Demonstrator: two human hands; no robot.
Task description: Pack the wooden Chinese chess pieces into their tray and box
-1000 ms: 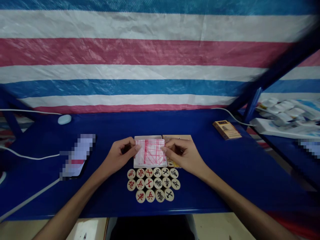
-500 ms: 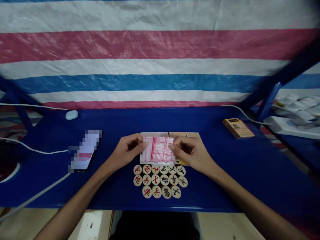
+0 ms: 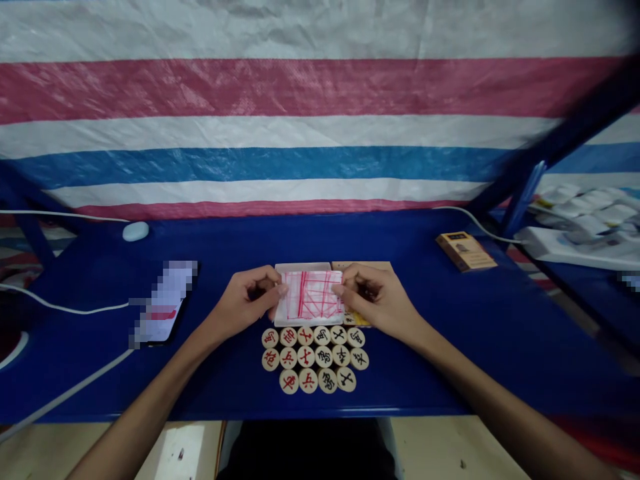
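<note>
A small folded white sheet with red grid lines, which looks like a folded Chinese chess board, is stretched between both hands. My left hand pinches its left edge between thumb and fingers. On the right edge, my right hand pinches it the same way. Under the sheet lies a shallow white box, mostly covered. Beside it a tan printed box part is partly hidden by my right hand. Round wooden Chinese chess pieces, marked in red and black, stand in three rows nearer me, some apparently stacked.
A phone with a cable lies at left, and a pale blue earbud-like case behind it. A tan cardboard box sits at right, near a white power strip. A striped plastic sheet hangs behind the blue table.
My view has shifted slightly, so everything appears a little further left. Both hands keep their pinch on the folded sheet, whose lower edge now sits slightly higher over the white box.
</note>
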